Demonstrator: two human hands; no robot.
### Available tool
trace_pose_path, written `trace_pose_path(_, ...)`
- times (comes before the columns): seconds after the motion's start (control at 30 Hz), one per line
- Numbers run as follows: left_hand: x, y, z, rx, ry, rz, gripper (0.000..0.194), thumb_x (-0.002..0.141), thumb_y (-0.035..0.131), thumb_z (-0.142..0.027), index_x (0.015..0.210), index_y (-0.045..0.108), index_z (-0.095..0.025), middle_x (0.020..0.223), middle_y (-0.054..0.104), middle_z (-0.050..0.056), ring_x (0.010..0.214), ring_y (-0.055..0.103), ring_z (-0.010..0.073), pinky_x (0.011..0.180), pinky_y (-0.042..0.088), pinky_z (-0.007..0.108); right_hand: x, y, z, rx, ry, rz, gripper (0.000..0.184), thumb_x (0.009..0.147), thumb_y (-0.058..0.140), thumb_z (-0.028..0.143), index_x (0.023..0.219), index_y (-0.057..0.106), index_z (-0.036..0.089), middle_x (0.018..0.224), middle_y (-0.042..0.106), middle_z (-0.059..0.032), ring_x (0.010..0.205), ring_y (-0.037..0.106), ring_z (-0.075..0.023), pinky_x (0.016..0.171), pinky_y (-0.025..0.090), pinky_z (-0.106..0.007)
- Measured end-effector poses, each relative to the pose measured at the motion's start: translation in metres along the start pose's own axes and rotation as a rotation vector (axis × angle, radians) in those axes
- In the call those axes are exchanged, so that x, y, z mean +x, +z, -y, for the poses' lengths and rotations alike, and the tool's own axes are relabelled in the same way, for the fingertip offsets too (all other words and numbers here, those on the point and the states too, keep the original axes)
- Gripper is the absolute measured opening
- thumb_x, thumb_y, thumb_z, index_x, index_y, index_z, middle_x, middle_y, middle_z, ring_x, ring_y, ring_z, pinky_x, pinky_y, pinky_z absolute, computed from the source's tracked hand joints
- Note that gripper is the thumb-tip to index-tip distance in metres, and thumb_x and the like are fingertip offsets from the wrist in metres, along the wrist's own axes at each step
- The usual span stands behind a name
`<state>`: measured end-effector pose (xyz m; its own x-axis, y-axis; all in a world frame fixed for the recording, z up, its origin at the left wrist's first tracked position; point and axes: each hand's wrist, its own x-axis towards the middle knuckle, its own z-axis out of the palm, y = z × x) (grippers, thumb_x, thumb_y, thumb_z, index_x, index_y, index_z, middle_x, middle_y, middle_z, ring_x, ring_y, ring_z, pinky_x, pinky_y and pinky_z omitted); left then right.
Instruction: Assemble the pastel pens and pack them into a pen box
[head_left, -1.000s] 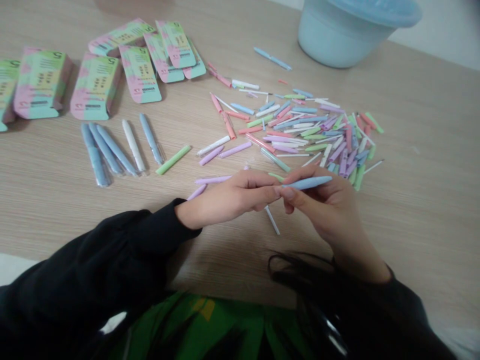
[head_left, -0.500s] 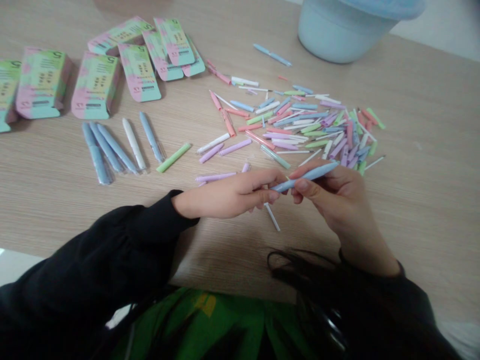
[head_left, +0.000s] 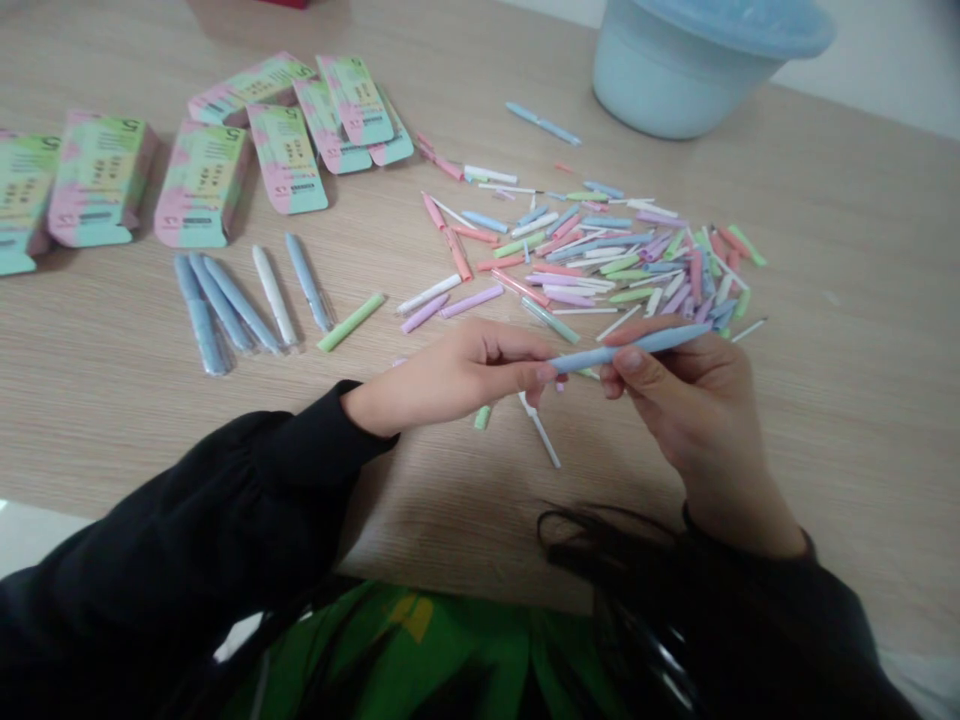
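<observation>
While the left hand [head_left: 457,378] pinched a blue pen [head_left: 589,360] at one end, fingers of the right hand [head_left: 697,405] pinched its middle

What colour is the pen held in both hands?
Light blue; the pen shows in the head view.

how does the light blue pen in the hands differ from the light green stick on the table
The light blue pen is held between the left hand and right hand, while the light green stick lies on the wood-grain table. The pen looks longer and tapers at one end; the stick looks shorter, more even in width. Both are slender.
</observation>
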<state>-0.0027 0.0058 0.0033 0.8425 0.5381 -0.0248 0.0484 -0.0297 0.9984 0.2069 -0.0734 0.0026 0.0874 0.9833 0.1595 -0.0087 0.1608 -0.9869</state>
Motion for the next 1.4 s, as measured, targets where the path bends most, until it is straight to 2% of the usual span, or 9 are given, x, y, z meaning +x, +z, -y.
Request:
trace_pose_path(0.13, -0.001, 0.004, -0.001, -0.012, 0.045, -0.152, 0.017, 0.09, 0.07, -0.03, 0.091, 0.075, -0.014, 0.084, 0.072, 0.003, 0.071, 0.057, 0.0122, 0.061, 0.044, 0.021, -0.001, 0.003, 0.0, -0.043, -0.018, -0.056, 0.006, 0.086, 0.079, 0.029, 0.092, 0.077, 0.027, 0.069, 0.067, 0.0027, 0.06, 0.063, -0.0133, 0.059, 0.056, -0.028)
trace_pose_path(0.33, -0.005, 0.0, 0.0, -0.216, -0.086, 0.046, 0.045, 0.104, 0.04, -0.04, 0.095, 0.073, -0.011, 0.057, 0.058, 0.0, 0.045, 0.037, 0.0085, 0.045, 0.028, 0.023, -0.002, 0.008, -0.007, -0.021, -0.004, -0.045, 0.005, 0.087, 0.078, 0.029, 0.09, 0.077, 0.026, 0.068, 0.067, 0.0039, 0.059, 0.062, -0.0115, 0.056, 0.054, -0.025)
trace_pose_path(0.43, -0.004, 0.001, -0.001, -0.141, -0.065, -0.067, 0.036, 0.101, 0.052, -0.034, 0.081, 0.072, -0.011, 0.054, 0.052, -0.003, 0.051, 0.04, 0.0083, 0.049, 0.031, 0.021, -0.003, 0.01, -0.008, -0.033, -0.021, -0.066, 0.003, 0.088, 0.076, 0.026, 0.091, 0.076, 0.026, 0.068, 0.067, 0.0037, 0.061, 0.062, -0.0115, 0.058, 0.054, -0.026)
trace_pose_path(0.53, -0.002, 0.003, -0.002, -0.074, -0.043, -0.123, 0.033, 0.097, 0.059, -0.031, 0.072, 0.07, -0.012, 0.065, 0.063, 0.0, 0.056, 0.046, 0.0088, 0.051, 0.034, 0.021, -0.005, 0.013, -0.007, -0.087, -0.06, -0.101, 0.003, 0.089, 0.075, 0.027, 0.092, 0.074, 0.026, 0.069, 0.067, 0.0028, 0.062, 0.062, -0.0128, 0.059, 0.053, -0.028)
trace_pose_path(0.73, -0.002, 0.011, -0.001, -0.033, 0.041, -0.198, 0.014, 0.09, 0.07, -0.026, 0.091, 0.076, -0.014, 0.087, 0.072, 0.003, 0.075, 0.059, 0.0134, 0.065, 0.045, 0.023, -0.006, 0.014, -0.008, -0.131, -0.082, -0.144, 0.003, 0.091, 0.073, 0.028, 0.093, 0.073, 0.027, 0.068, 0.065, 0.0021, 0.061, 0.061, -0.0147, 0.058, 0.052, -0.03)
trace_pose_path(0.9, -0.002, 0.013, 0.002, -0.093, -0.027, -0.033, 0.029, 0.101, 0.054, -0.037, 0.106, 0.068, -0.013, 0.06, 0.05, -0.006, 0.051, 0.04, 0.0082, 0.048, 0.033, 0.02, -0.004, 0.012, -0.012, -0.041, 0.007, -0.053, 0.007, 0.09, 0.075, 0.031, 0.091, 0.072, 0.024, 0.067, 0.065, 0.0037, 0.058, 0.06, -0.0117, 0.054, 0.051, -0.026)
trace_pose_path(1.0, -0.002, 0.008, 0.003, -0.02, -0.02, 0.046, 0.027, 0.102, 0.053, -0.038, 0.106, 0.066, -0.015, 0.065, 0.05, -0.005, 0.056, 0.044, 0.009, 0.051, 0.036, 0.02, -0.002, 0.013, -0.01, -0.044, 0.047, 0.044, 0.01, 0.09, 0.075, 0.032, 0.09, 0.071, 0.023, 0.065, 0.064, 0.0041, 0.057, 0.06, -0.0103, 0.054, 0.05, -0.024)
trace_pose_path(1.2, -0.004, 0.003, -0.003, 0.031, -0.037, 0.039, 0.021, 0.098, 0.054, -0.031, 0.098, 0.067, -0.015, 0.073, 0.051, -0.003, 0.06, 0.046, 0.0101, 0.052, 0.038, 0.021, -0.002, 0.011, 0.0, -0.104, 0.004, 0.055, 0.021, 0.092, 0.072, 0.038, 0.107, 0.067, 0.025, 0.071, 0.067, 0.0028, 0.063, 0.063, -0.0131, 0.06, 0.055, -0.027)
trace_pose_path(1.4, -0.005, 0.006, -0.004, 0.056, -0.014, 0.037, 0.029, 0.102, 0.05, -0.035, 0.116, 0.065, -0.015, 0.07, 0.05, -0.004, 0.057, 0.043, 0.0092, 0.052, 0.036, 0.021, 0.0, 0.0, 0.005, -0.064, -0.035, -0.003, 0.01, 0.097, 0.066, 0.026, 0.095, 0.075, 0.023, 0.072, 0.068, 0.0018, 0.062, 0.063, -0.011, 0.059, 0.055, -0.025)
